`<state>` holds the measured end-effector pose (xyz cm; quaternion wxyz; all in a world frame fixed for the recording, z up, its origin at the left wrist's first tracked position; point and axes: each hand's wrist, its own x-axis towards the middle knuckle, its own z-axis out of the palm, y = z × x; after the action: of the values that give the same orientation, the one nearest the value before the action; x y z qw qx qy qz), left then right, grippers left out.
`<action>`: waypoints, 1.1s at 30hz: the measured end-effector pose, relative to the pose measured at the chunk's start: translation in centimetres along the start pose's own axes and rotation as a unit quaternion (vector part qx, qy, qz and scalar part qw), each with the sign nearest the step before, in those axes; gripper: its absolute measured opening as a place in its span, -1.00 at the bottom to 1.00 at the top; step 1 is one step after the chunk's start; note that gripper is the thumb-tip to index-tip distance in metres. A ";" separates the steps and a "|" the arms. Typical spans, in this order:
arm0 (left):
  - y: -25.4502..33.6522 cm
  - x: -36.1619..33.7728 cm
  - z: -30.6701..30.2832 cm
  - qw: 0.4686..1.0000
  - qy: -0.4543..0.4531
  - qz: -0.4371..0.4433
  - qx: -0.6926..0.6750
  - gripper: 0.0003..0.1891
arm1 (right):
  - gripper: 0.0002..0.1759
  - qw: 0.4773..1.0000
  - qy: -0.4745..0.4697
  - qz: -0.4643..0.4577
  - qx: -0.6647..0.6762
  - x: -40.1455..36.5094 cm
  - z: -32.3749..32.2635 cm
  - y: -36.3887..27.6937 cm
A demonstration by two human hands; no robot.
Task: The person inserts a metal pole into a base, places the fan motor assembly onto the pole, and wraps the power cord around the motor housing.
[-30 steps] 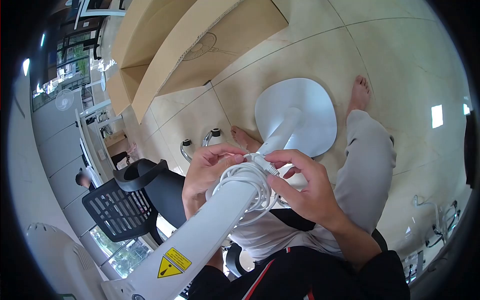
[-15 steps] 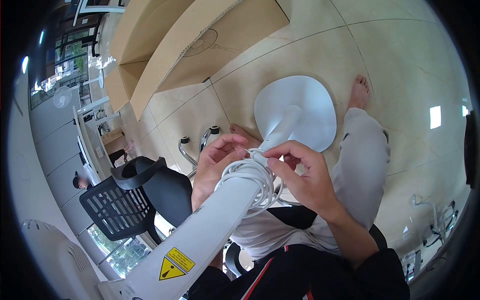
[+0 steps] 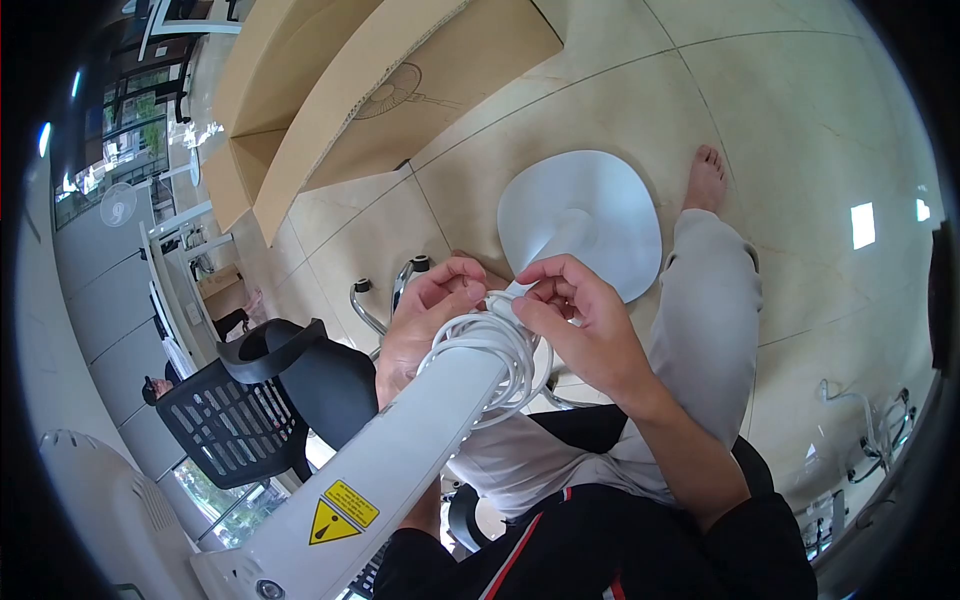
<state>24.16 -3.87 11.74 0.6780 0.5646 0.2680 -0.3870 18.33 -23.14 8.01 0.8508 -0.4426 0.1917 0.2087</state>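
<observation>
A white stand fan's column [image 3: 420, 425] slants across the view, down to its rounded white base [image 3: 615, 190] on the floor. Part of the fan's head [image 3: 110, 505] shows at lower left. White power cord [image 3: 480, 345] is wound in several loops round the column. My left hand [image 3: 425, 310] lies along the column's left side, thumb and fingers pinched at the top of the loops. From the right, my right hand [image 3: 580, 315] pinches the cord at the same spot. Exactly which strand each hand has is partly hidden by the fingers.
An open cardboard box [image 3: 400, 110] with a fan drawing lies on the tiled floor beyond. A black office chair [image 3: 310, 385] stands at left. Another person [image 3: 160, 385] sits in the background. Cables and a metal stand [image 3: 870, 440] are at far right.
The whole view has shifted slightly, moving things a little left. Both hands stay at the cord loops, with only small finger movements.
</observation>
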 end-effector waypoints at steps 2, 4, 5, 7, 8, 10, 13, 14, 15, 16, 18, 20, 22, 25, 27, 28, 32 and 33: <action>0.0 0.2 -0.8 0.999 -0.026 -0.013 -0.020 -0.79 | -0.69 0.999 -0.002 0.019 0.026 0.1 0.0 0.0; -0.2 0.6 -1.9 0.997 -0.058 -0.031 -0.046 -0.78 | -0.70 0.999 -0.003 0.027 0.042 0.2 0.0 0.2; -0.2 0.8 -2.0 0.996 -0.067 -0.029 -0.051 -0.78 | -0.70 0.999 -0.004 0.025 0.046 0.2 -0.1 0.3; -0.2 0.9 -2.1 0.994 -0.084 -0.026 -0.060 -0.76 | -0.70 0.998 -0.009 0.030 0.056 0.2 -0.3 0.1; -0.1 0.9 -2.0 0.995 -0.082 -0.026 -0.052 -0.75 | -0.69 0.997 -0.015 0.037 0.061 0.2 -0.3 -0.1; 0.2 0.7 -1.7 0.996 -0.078 -0.024 -0.037 -0.73 | -0.69 0.996 -0.026 0.046 0.074 0.1 -0.5 -0.2; 1.0 0.2 -1.2 0.996 -0.074 0.012 0.040 -0.73 | -0.67 0.993 -0.046 0.048 0.100 0.1 -0.8 -0.4; 1.2 -0.1 -0.9 0.995 -0.065 0.023 0.071 -0.74 | -0.65 0.991 -0.055 0.047 0.111 0.0 -0.8 -0.5; 1.4 -0.4 -0.4 0.993 -0.055 0.034 0.101 -0.76 | -0.64 0.989 -0.065 0.046 0.122 -0.1 -0.9 -0.7; 1.5 -0.5 -0.2 0.989 -0.045 0.044 0.131 -0.77 | -0.63 0.989 -0.068 0.049 0.124 -0.2 -0.9 -0.7; 1.5 -0.6 -0.1 0.982 -0.038 0.071 0.173 -0.80 | -0.60 0.988 -0.074 0.055 0.126 -0.3 -0.9 -0.9; 1.6 -0.8 0.0 0.974 -0.029 0.089 0.207 -0.81 | -0.57 0.987 -0.075 0.067 0.128 -0.3 -0.9 -1.1; 1.7 -1.0 0.4 0.968 -0.016 0.098 0.232 -0.82 | -0.55 0.987 -0.076 0.070 0.119 -0.4 -0.9 -1.3; 1.7 -1.1 0.6 0.970 -0.021 0.093 0.224 -0.82 | -0.52 0.989 -0.076 0.068 0.103 -0.3 -1.1 -0.8; 1.7 -1.1 0.7 0.973 -0.013 0.084 0.217 -0.81 | -0.51 0.989 -0.075 0.070 0.109 -0.2 -1.1 -0.6; 1.7 -1.2 0.7 0.974 -0.009 0.079 0.213 -0.81 | -0.51 0.989 -0.075 0.067 0.106 -0.2 -1.1 -0.6; 1.7 -1.4 1.3 0.976 0.014 0.075 0.202 -0.84 | -0.50 0.990 -0.076 0.072 0.096 -0.1 -1.0 -0.6; 1.6 -1.4 1.4 0.978 0.018 0.075 0.195 -0.84 | -0.50 0.990 -0.077 0.077 0.094 -0.1 -1.0 -0.7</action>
<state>24.60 -4.77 14.07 0.5767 0.7118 0.1563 -0.3693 18.47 -24.30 7.97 0.8823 -0.3271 0.1777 0.2880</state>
